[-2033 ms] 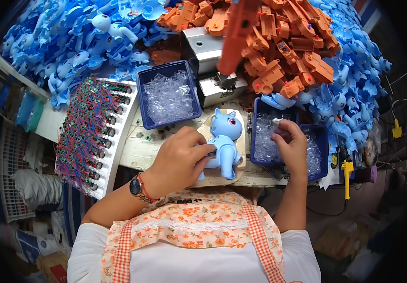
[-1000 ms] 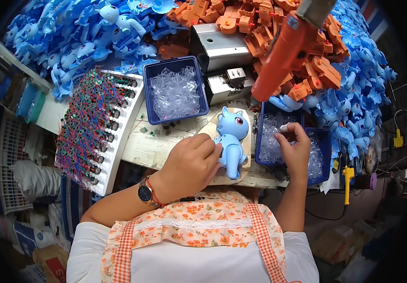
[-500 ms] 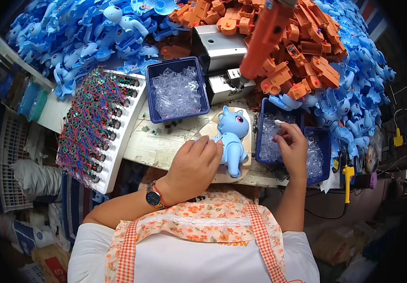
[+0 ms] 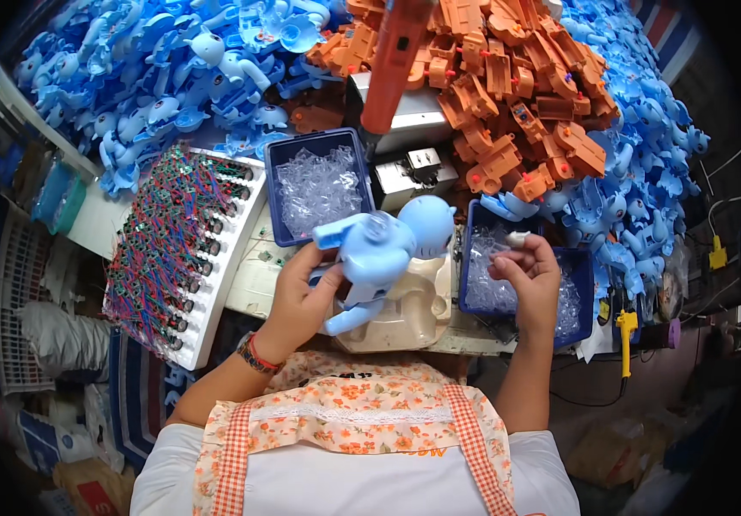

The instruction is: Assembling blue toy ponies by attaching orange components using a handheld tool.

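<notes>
My left hand [image 4: 302, 297] grips a light blue plastic toy figure [image 4: 379, 254], tipped onto its side above a cream moulded cradle [image 4: 405, 314]. My right hand [image 4: 529, 271] pinches a small clear plastic piece [image 4: 518, 238] between thumb and fingers, over a dark blue tray [image 4: 581, 288] of clear parts at the right. The toy's round head points toward my right hand.
A second blue tray [image 4: 319, 185] of clear pieces sits behind the toy. A white rack of wired circuit boards [image 4: 177, 249] lies left. Heaps of blue toy shells [image 4: 164, 69] and orange parts [image 4: 517, 69] fill the back. An orange tool [image 4: 396, 60] hangs overhead; a grey metal fixture [image 4: 409, 172] stands behind.
The toy stood upright on the cradle earlier; now my left hand has lifted and tipped it onto its side. My right hand stayed over the right tray holding a clear piece.
</notes>
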